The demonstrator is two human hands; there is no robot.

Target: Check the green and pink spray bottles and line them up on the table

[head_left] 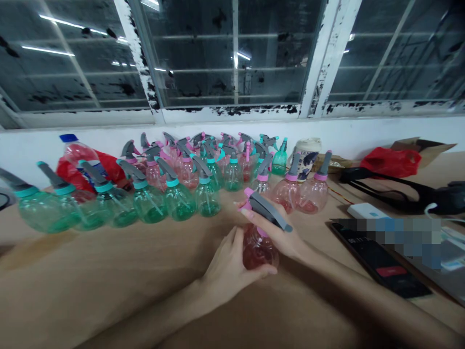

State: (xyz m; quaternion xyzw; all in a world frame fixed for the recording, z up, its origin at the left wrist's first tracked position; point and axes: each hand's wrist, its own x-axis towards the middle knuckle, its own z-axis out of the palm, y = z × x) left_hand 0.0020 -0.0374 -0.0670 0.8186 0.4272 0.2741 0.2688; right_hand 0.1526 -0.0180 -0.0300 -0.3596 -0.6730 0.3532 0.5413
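A clear pink spray bottle [259, 254] with a pink and grey trigger head stands before me at the middle of the table. My left hand [232, 261] is wrapped round the bottle's body from the left and front. At its neck, my right hand [272, 230] grips the spray head [267, 208], with fingers partly hidden behind it. Just beyond are more pink spray bottles [312, 194]. To the left runs a row of green spray bottles [181, 201] with grey triggers.
More pink and green bottles crowd against the wall. A red bag [109, 167] and a blue-capped bottle [74, 148] are at the left. On the right lie a phone [385, 264], a white box [366, 211], a black strap [392, 191] and a red bag [392, 162]. A printed cup [307, 152] stands behind.
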